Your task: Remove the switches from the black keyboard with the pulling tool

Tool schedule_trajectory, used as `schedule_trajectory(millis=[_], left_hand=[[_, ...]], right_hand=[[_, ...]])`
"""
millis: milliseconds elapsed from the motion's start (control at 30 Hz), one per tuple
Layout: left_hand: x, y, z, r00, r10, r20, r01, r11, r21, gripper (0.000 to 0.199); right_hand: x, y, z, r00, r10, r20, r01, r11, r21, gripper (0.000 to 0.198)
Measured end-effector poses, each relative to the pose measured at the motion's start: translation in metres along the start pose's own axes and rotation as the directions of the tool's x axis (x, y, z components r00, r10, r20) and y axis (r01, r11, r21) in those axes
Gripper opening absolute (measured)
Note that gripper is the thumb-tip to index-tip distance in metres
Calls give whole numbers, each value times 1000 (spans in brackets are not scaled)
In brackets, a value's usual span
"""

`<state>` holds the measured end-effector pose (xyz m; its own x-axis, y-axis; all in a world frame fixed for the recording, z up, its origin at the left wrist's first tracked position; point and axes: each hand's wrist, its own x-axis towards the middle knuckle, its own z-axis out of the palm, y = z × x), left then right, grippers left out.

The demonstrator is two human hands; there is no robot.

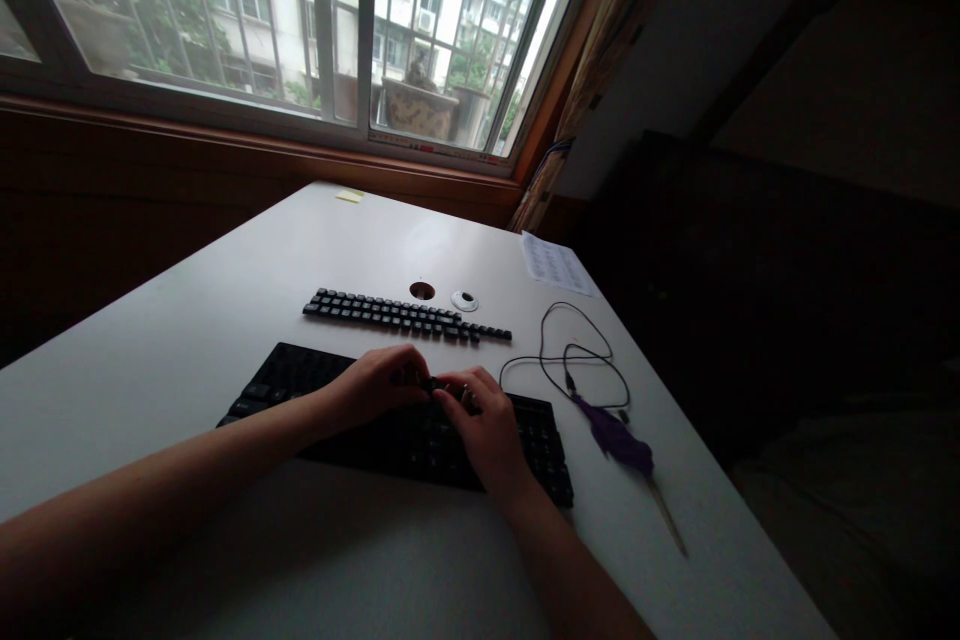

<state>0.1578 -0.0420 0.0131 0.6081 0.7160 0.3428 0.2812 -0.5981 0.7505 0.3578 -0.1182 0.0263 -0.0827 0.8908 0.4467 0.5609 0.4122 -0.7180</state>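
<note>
A black keyboard [540, 430] lies across the white table, with many keycaps off its left and upper part. Over its middle, my left hand [382, 375] and my right hand [484, 415] meet at their fingertips. Between them is a small black keycap [433, 384], pinched by the fingers of both hands. Behind the keyboard, loose black keycaps [382, 312] stand in long rows. My forearms hide part of the keyboard's near side.
A thin black cable [547, 358] loops right of the keyboard, near a purple item with a thin stick [619, 440]. Farther back are a cable hole [422, 291], its white cover [464, 301], a printed paper [556, 263] and a yellow note [349, 196]. A window [367, 40] stands beyond the table.
</note>
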Motion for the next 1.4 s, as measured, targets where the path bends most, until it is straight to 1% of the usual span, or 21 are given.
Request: schedule_trajectory(millis=[300,367,467,567,667,767,867,1000,1200,1400], left_hand=[[-1,1,1,1000,-13,22,13,1000,5,18],[-1,3,1,1000,-2,31,2,1000,7,16],[-1,6,-2,998,51,31,-52,999,10,14],[0,9,-3,993,109,51,-110,994,23,13],[1,9,-3,989,125,77,-129,990,49,11],[1,7,-2,988,123,91,-129,989,71,11],[1,7,-2,988,120,98,-128,988,83,12],[2,8,-3,987,110,114,-120,989,87,12],[2,9,-3,986,116,119,-128,987,98,11],[2,10,-3,986,90,142,-104,990,95,11]], right_hand=[[2,5,-9,995,-47,84,51,998,-44,8],[4,6,-13,994,-57,93,63,996,-67,8],[9,11,-27,995,-58,82,67,990,-123,9],[21,28,-46,997,-43,63,56,974,-218,12],[37,54,-63,997,-45,69,64,951,-303,13],[53,81,-73,992,-32,120,75,921,-382,14],[64,101,-71,982,15,186,68,901,-429,13],[70,116,-63,980,41,195,52,891,-450,13],[70,123,-58,986,54,156,26,884,-468,14],[66,122,-60,994,24,111,30,888,-458,19]])
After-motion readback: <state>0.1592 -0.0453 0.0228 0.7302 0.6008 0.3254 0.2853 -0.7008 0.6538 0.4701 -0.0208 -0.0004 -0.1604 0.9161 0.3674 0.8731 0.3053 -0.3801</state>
